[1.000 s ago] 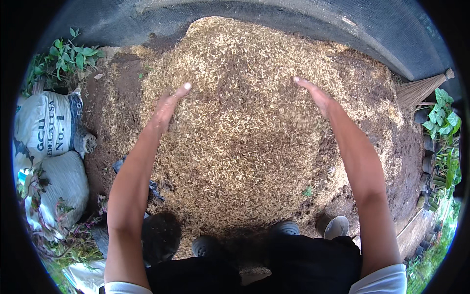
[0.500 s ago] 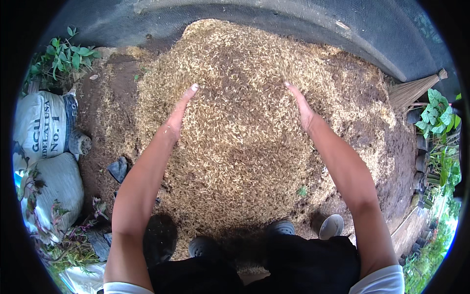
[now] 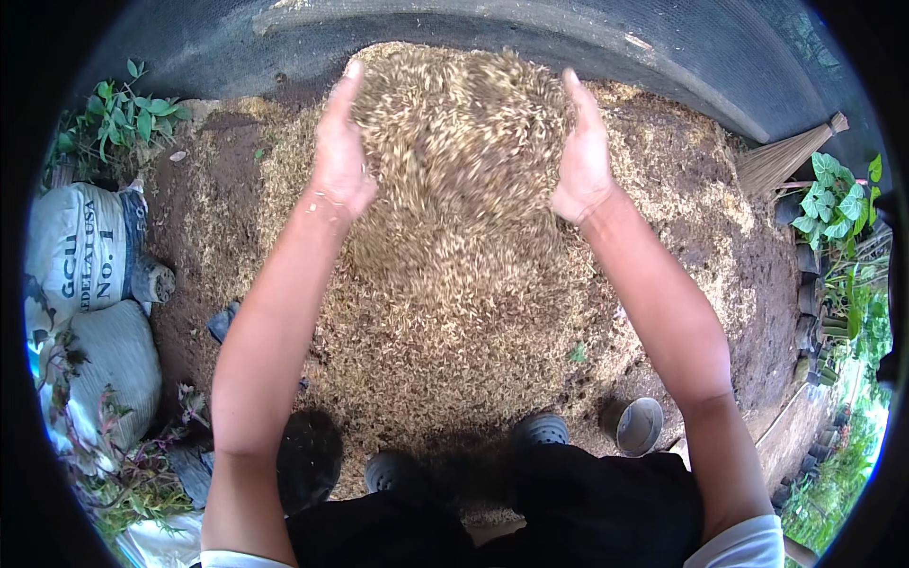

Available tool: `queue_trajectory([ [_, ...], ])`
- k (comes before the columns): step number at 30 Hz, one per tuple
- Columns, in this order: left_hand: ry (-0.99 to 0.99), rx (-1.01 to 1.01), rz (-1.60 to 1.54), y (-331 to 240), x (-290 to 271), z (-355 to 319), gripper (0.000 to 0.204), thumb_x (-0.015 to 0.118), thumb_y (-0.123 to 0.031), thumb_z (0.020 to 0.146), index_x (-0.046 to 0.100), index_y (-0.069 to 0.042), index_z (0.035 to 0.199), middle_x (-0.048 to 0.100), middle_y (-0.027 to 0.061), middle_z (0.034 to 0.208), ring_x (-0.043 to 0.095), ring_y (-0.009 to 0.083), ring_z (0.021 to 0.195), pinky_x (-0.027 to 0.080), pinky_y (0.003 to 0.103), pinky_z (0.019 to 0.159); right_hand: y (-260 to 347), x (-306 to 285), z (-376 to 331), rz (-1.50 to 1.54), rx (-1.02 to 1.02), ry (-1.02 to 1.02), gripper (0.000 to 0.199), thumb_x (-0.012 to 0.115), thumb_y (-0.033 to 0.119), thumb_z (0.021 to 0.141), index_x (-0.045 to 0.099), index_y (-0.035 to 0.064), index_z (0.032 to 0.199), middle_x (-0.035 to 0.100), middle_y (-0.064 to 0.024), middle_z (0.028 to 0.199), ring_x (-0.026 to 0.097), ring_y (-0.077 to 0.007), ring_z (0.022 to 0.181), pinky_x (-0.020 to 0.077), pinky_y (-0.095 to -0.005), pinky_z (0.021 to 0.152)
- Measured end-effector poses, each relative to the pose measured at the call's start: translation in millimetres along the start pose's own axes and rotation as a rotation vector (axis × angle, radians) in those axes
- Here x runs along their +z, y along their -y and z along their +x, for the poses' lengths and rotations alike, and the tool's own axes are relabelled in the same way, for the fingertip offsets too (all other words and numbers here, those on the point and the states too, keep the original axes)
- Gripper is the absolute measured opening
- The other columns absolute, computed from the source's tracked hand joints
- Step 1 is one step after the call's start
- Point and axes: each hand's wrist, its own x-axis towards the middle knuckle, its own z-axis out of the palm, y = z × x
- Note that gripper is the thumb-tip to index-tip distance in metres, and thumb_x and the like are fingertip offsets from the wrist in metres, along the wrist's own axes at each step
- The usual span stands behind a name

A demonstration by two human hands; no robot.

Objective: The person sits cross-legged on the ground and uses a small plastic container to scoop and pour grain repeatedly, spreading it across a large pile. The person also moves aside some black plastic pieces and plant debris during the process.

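A broad pile of tan husks (image 3: 454, 322) lies on dark soil (image 3: 204, 218) in front of me. My left hand (image 3: 339, 156) and my right hand (image 3: 582, 151) are raised over the pile's far side, palms facing each other with fingers straight. Between them they carry a blurred load of husks (image 3: 459, 142), and loose husks spill down from it onto the pile. Both forearms reach up from the lower edge.
Two filled white sacks (image 3: 80, 246) (image 3: 109, 355) lie at the left beside green plants (image 3: 123, 118). A straw broom (image 3: 781, 156) and potted plants (image 3: 838, 204) are at the right. A small metal can (image 3: 636, 426) stands by my grey shoes (image 3: 540, 431). Dark netting (image 3: 473, 24) borders the far side.
Both hands moved inward across the pile, gathered husks between the palms and lifted them up. The view has tilted and a metal can has come into sight.
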Motion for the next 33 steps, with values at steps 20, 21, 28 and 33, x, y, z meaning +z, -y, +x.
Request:
queue_trajectory([
  [20,-0.291,-0.336,1.094,111,-89,-125,0.132,0.059,-0.096,0.080,0.015,-0.017,0.176,0.016,0.0340,0.175,0.022,0.0528,0.162,0.027,0.070,0.129,-104,-107,-3,-0.610,0.397,0.236,0.123,0.079,0.068,0.087,0.008,0.0226,0.177,-0.004,-0.0204,0.182,-0.004,-0.0422,0.168,0.0105,-0.0737,0.130],
  [21,-0.280,-0.292,0.962,111,-87,-123,0.132,0.061,-0.095,0.081,0.014,-0.017,0.176,0.015,0.0342,0.175,0.023,0.0521,0.161,0.027,0.069,0.129,-110,-103,-6,-0.541,0.442,0.183,0.130,0.079,0.073,0.084,0.002,0.0253,0.177,-0.007,-0.0203,0.182,-0.007,-0.0430,0.167,0.0042,-0.0781,0.128],
  [28,-0.364,-0.479,0.426,115,-69,-98,0.130,0.062,-0.088,0.084,0.012,-0.011,0.176,0.013,0.0259,0.180,0.011,0.0436,0.167,0.015,0.067,0.132,-134,-79,-16,-0.316,0.505,-0.007,0.131,0.062,0.095,0.075,0.009,0.0301,0.176,-0.005,-0.0186,0.183,-0.004,-0.0453,0.167,-0.0003,-0.0773,0.126],
  [33,-0.284,-0.492,0.357,113,-59,-89,0.128,0.046,-0.098,0.083,0.010,-0.018,0.177,0.011,0.0229,0.181,0.011,0.0410,0.167,0.013,0.067,0.132,-143,-62,-13,-0.265,0.377,-0.067,0.126,0.046,0.098,0.081,0.011,0.0246,0.176,0.011,-0.0187,0.181,0.012,-0.0430,0.165,0.0113,-0.0714,0.129],
])
